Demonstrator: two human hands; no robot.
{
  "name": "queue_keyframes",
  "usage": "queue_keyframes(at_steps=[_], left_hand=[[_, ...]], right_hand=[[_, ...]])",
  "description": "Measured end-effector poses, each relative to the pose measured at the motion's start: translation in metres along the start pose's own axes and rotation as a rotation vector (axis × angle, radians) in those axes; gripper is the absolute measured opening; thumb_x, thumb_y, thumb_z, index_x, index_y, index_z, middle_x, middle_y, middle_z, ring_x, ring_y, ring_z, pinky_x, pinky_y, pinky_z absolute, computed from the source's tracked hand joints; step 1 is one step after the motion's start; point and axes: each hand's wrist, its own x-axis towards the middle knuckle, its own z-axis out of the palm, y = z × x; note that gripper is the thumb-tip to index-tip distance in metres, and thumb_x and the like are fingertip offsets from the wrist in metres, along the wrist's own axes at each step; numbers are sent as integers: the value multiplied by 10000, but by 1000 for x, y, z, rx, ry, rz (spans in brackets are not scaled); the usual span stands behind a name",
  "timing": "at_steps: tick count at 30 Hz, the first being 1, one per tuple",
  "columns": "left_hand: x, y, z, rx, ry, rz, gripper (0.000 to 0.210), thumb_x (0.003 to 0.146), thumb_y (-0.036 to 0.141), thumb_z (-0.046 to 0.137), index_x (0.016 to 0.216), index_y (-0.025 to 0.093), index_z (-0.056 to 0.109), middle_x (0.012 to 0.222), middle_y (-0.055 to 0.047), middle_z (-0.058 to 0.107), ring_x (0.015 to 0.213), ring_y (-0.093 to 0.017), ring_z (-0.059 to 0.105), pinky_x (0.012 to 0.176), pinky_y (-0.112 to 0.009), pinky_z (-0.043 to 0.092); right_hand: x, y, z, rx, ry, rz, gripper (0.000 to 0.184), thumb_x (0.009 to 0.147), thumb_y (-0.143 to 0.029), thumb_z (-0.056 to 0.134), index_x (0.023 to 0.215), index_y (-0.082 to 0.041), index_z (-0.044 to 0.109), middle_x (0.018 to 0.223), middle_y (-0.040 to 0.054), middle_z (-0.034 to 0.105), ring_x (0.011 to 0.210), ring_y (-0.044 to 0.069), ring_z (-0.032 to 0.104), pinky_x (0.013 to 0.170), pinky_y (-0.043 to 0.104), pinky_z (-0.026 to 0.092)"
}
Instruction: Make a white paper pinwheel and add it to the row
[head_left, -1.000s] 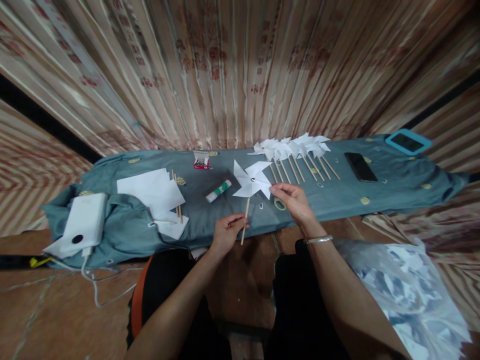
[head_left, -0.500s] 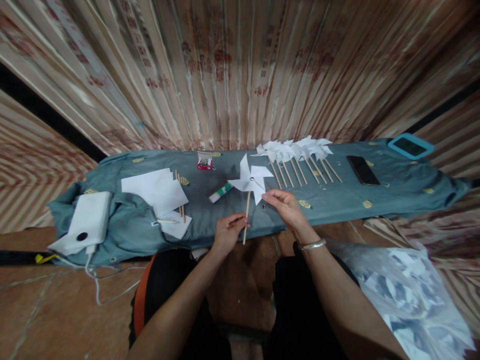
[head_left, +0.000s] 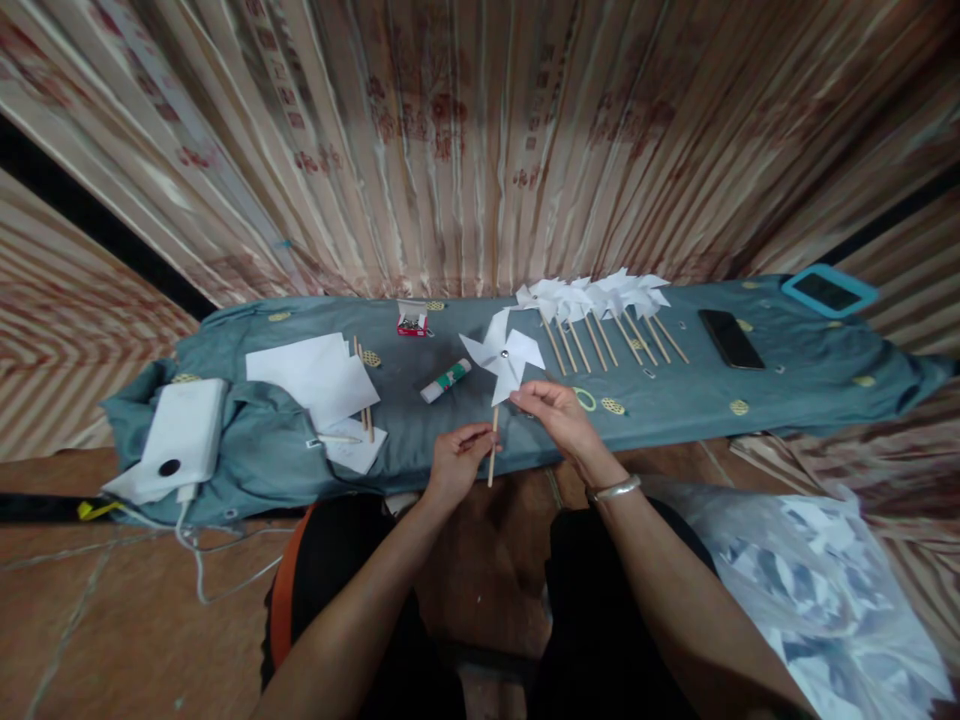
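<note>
A white paper pinwheel [head_left: 504, 352] with a shiny pin at its centre stands tilted up on a thin wooden stick [head_left: 493, 450]. My left hand [head_left: 459, 462] pinches that stick near its lower part. The thumb and fingers of my right hand [head_left: 559, 412] are closed on the tip of the pinwheel's lowest blade. Behind and to the right, several finished-looking pinwheels [head_left: 592, 300] lie in a row with their sticks towards me. A glue stick [head_left: 445, 381] lies left of the held pinwheel. Farther back sits a small open red box [head_left: 412, 320] of metal pins.
On the left of the cloth-covered table [head_left: 420, 450] are white paper sheets [head_left: 307, 375], loose sticks [head_left: 365, 400] and a white power bank [head_left: 184, 440] with cables. A phone [head_left: 731, 340] and blue-framed device [head_left: 829, 290] lie right. A plastic bag [head_left: 825, 590] of white paper pieces stands at lower right.
The pinwheel's blades have turned on the pin, and my right hand has shifted slightly left with the blade tip. A pale green ring now shows beside my right hand. My left hand keeps its hold.
</note>
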Motion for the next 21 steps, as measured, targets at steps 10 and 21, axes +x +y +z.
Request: queue_keyframes(at_steps=[10,21], left_hand=[[1,4,-3,-34,30,-14,378,432,382,879,696,150,741,643,-19,726,560,-156,676,632,-270,552],[-3,-4,-6,45,-103,-30,458,460,473,874,744,138,744,711,-58,752,616,-192,703,701,-325,575]], right_hand=[[-2,4,-18,-246,91,-123,373,649,-554,730,606,-185,699,567,4,634,553,139,520,554,276,388],[18,1,-44,-94,287,-215,302,590,-477,786,713,-205,737,1040,72,725,912,210,652,782,322,499]])
